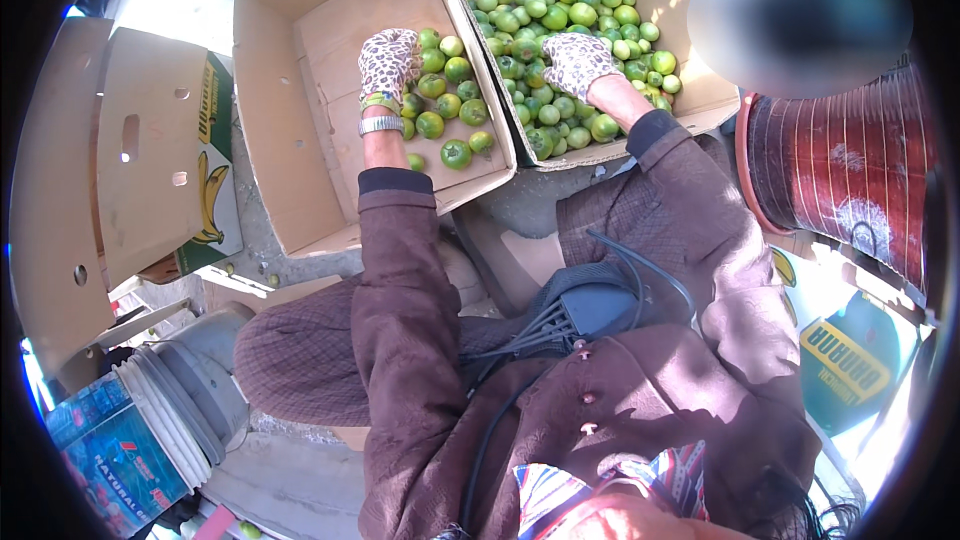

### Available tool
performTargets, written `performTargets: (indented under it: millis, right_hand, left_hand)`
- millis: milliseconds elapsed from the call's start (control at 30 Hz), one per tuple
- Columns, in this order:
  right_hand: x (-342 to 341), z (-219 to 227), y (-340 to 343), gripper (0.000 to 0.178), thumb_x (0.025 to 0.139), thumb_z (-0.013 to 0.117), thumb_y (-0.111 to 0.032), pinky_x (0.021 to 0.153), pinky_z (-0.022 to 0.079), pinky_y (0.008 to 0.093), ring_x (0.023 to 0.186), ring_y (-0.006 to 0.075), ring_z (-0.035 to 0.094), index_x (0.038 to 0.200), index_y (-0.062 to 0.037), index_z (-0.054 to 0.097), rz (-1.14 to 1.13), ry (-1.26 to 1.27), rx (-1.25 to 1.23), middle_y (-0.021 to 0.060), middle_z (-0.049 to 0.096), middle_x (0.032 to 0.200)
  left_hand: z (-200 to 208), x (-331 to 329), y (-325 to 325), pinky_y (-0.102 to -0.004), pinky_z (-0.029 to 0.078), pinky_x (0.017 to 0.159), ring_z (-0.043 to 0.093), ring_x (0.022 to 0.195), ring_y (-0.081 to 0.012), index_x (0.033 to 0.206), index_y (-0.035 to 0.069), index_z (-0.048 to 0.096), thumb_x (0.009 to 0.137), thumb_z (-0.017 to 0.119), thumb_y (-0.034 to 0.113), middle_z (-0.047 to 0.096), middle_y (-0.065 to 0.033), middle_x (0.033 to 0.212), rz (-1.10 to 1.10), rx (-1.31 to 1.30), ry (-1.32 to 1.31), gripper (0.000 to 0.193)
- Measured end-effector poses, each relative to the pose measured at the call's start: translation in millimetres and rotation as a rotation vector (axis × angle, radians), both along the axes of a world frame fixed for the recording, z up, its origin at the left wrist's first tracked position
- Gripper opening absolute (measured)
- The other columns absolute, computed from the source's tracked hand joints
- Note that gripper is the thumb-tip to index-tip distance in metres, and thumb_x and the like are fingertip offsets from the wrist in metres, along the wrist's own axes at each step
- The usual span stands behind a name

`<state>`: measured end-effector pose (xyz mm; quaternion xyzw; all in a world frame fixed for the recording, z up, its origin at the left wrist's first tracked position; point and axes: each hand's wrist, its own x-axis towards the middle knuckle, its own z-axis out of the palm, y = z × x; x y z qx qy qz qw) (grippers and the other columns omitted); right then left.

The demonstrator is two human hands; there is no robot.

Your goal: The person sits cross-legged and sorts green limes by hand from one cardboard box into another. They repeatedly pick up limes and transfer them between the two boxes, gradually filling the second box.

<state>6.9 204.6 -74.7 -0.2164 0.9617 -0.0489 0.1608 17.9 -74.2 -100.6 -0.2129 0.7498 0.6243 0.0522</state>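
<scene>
My left hand (pixel 388 64), in a spotted glove with a metal-banded watch at the wrist, is curled closed beside a loose group of green tomatoes (pixel 430 125) in the left cardboard box (pixel 330 70). What its fingers hold, if anything, is hidden. The right cardboard box (pixel 700 90) has a much thicker layer of green tomatoes (pixel 585 13), of mixed sizes, some yellowish. Among them is my right hand (pixel 580 64), in a matching glove, its fingers bent down against the fruit. The glove covers whatever lies under its fingertips.
Folded cardboard boxes (pixel 150 130) stand at the left, with plastic buckets (pixel 150 430) below them. At the right is a dark red ribbed container (pixel 840 160) above another printed box (pixel 850 360). A blue cable (pixel 640 260) crosses my lap.
</scene>
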Motion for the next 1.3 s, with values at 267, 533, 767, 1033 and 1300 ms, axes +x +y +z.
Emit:
performTargets:
  millis: [267,533,767,1033,1300]
  right_hand:
    - [0.1,-32.0,-23.9,0.043,0.075,0.074,-0.037,0.088,0.049,0.0429,0.103,0.0299,0.064,0.109,-0.0101,0.068,-0.019,-0.033,0.111,0.0135,0.067,0.108]
    - [0.8,41.2,-31.4,0.052,0.079,0.069,-0.046,0.089,0.049,0.0410,0.105,0.0277,0.061,0.116,-0.0101,0.062,-0.135,0.499,-0.520,0.0109,0.064,0.113]
    - [18.4,51.5,-77.8,0.046,0.080,0.068,-0.030,0.099,0.043,0.0393,0.115,0.0267,0.055,0.121,-0.0098,0.060,0.243,0.665,-0.646,0.0113,0.061,0.121]
    - [31.4,20.0,5.8,0.031,0.089,0.062,-0.027,0.096,0.046,0.0382,0.111,0.0258,0.059,0.115,-0.0105,0.065,0.025,0.480,-0.564,0.0079,0.065,0.117]
    - [29.8,3.7,22.6,0.028,0.089,0.062,-0.025,0.091,0.049,0.0371,0.106,0.0234,0.061,0.113,-0.0116,0.067,0.031,0.510,-0.547,0.0077,0.067,0.111]
  left_hand:
    - [21.2,2.1,5.6,-0.0302,0.054,0.062,0.068,0.076,-0.0213,0.106,-0.002,0.064,0.090,0.061,0.015,0.070,-0.0140,0.095,0.150,0.137,0.119,0.024]
    - [34.2,10.8,6.4,-0.0298,0.055,0.076,0.068,0.088,-0.0212,0.108,-0.003,0.065,0.090,0.058,0.009,0.069,-0.0108,0.102,-0.187,-0.106,0.524,0.023]
    - [54.0,21.1,18.9,-0.0283,0.052,0.086,0.065,0.096,-0.0167,0.111,0.001,0.066,0.091,0.056,0.010,0.069,-0.0077,0.107,-0.300,-0.134,0.526,0.024]
    - [-19.3,4.8,1.7,-0.0307,0.052,0.085,0.064,0.095,-0.0247,0.104,0.012,0.071,0.065,0.081,0.014,0.069,-0.0036,0.105,-1.386,-1.099,0.355,0.040]
    - [-77.7,14.0,-2.0,-0.0334,0.051,0.077,0.065,0.084,-0.0236,0.092,0.011,0.070,0.075,0.070,0.016,0.068,-0.0077,0.089,-1.144,-0.955,-0.108,0.018]
